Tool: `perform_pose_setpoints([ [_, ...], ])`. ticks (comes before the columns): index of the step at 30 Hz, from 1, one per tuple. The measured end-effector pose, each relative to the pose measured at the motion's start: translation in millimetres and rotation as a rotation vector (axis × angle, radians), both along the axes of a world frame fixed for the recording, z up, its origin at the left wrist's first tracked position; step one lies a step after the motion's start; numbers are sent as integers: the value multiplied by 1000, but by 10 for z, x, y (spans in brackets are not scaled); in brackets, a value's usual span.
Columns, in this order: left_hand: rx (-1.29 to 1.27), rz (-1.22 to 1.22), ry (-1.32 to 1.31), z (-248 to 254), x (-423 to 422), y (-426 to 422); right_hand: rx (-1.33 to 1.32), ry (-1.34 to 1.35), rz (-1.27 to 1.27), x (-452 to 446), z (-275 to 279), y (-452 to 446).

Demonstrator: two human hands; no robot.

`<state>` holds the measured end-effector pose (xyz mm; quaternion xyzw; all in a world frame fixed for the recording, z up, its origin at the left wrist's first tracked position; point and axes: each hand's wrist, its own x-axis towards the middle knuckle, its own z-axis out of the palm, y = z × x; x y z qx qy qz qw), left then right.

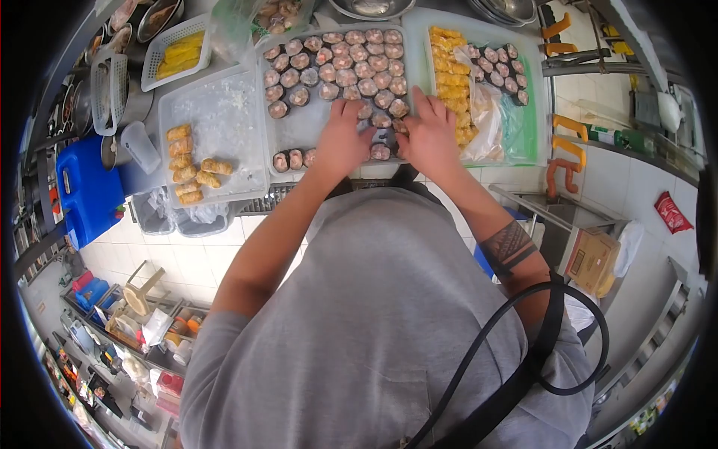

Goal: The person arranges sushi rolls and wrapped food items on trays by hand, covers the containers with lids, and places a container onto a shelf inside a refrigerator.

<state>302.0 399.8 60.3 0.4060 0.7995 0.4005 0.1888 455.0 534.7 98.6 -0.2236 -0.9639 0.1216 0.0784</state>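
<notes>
Several seaweed rolls [345,63], dark-rimmed with pinkish filling, stand in rows in the middle white tray [299,138]. Both my hands are over the front part of this tray, close together. My left hand [345,142] curls its fingers around rolls at its fingertips, thumb bent inward. Opposite it, my right hand [431,138] bends its fingers and thumb round a roll [401,108]; one finger points forward. Another roll [381,120] sits between the hands, and a single roll [380,152] stands nearer me. The fingers partly hide what they grip.
The left tray [224,112] holds golden-brown rolls [181,161]. On the right, a tray [523,153] carries yellow rolls [449,71], more seaweed rolls and a plastic bag [486,120]. A white basket [153,56] and blue container [86,191] are at the left. A black cable [479,344] crosses my shirt.
</notes>
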Motion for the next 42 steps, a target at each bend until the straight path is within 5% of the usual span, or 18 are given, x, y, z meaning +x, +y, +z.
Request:
perform_pose_setpoints([
  [7, 36, -22, -180, -41, -30, 7, -21, -25, -52, -68, -12, 4],
  [14, 2, 10, -47, 70, 62, -60, -56, 48, -92, -56, -22, 37],
  [23, 173, -466, 180, 85, 303, -53, -302, 365, -313, 93, 615, 544],
  [28, 1, -595, 60, 130, 331, 5, -380, 366, -232, 215, 534, 548],
  [32, 74, -503, 3, 110, 263, -70, -191, 226, -79, 182, 328, 347],
  [34, 55, -349, 197, 55, 186, -94, -181, 69, 33, 109, 335, 247],
  [42, 51, -244, 369, 47, -58, 123, -7, -68, 23, -97, 215, 26],
])
